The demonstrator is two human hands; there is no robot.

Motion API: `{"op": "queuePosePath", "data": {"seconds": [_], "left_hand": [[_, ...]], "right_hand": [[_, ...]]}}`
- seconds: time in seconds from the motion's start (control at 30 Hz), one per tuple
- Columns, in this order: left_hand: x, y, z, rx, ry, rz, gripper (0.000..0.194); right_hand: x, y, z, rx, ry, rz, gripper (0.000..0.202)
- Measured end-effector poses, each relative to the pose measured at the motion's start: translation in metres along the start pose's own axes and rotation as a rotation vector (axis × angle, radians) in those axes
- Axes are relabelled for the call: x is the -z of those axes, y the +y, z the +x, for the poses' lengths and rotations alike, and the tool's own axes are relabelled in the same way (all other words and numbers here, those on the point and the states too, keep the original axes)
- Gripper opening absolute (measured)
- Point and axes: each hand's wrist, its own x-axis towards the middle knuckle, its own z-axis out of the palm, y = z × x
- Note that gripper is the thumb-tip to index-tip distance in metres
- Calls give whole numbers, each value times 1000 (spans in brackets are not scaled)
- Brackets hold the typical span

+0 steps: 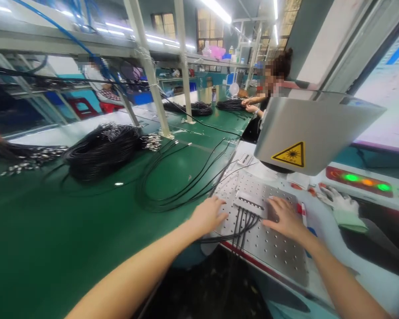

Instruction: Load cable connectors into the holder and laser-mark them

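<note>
A metal fixture block (250, 203) with a row of slots sits on a perforated metal plate (275, 248). Several black cables (244, 223) run out of its near side and bend off to the left and down. My left hand (208, 215) is just left of the block, fingers apart and holding nothing. On the other side, my right hand (284, 217) rests at the block's right end with its fingers spread. Above the plate hangs a grey machine head (295, 133) bearing a yellow laser warning sign.
Black cable coils (99, 150) with metal ends lie on the green table (86, 235); loose cables (173, 199) curve near the plate. A white glove (339, 201) lies right, below a panel with lit buttons (359, 179). A co-worker (272, 79) handles cables at the back.
</note>
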Motion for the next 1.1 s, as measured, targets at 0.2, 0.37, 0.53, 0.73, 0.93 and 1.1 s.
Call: {"op": "queuePosePath", "data": {"seconds": [0.2, 0.37, 0.53, 0.73, 0.93, 1.1], "left_hand": [[-55, 38, 47, 195, 106, 130, 44], [-58, 29, 38, 256, 243, -215, 32], [-9, -9, 3, 419, 317, -926, 26], [94, -54, -103, 399, 519, -791, 15], [120, -71, -212, 264, 412, 349, 13], [56, -76, -240, 107, 384, 851, 13]], "right_hand": [[-2, 4, 25, 89, -23, -9, 52], [-15, 1, 29, 163, 131, 90, 45], [-20, -79, 38, 280, 400, 295, 52], [-34, -241, 41, 483, 576, 606, 52], [-48, -330, 33, 751, 400, 732, 52], [-40, -333, 30, 1067, 365, 608, 39]]}}
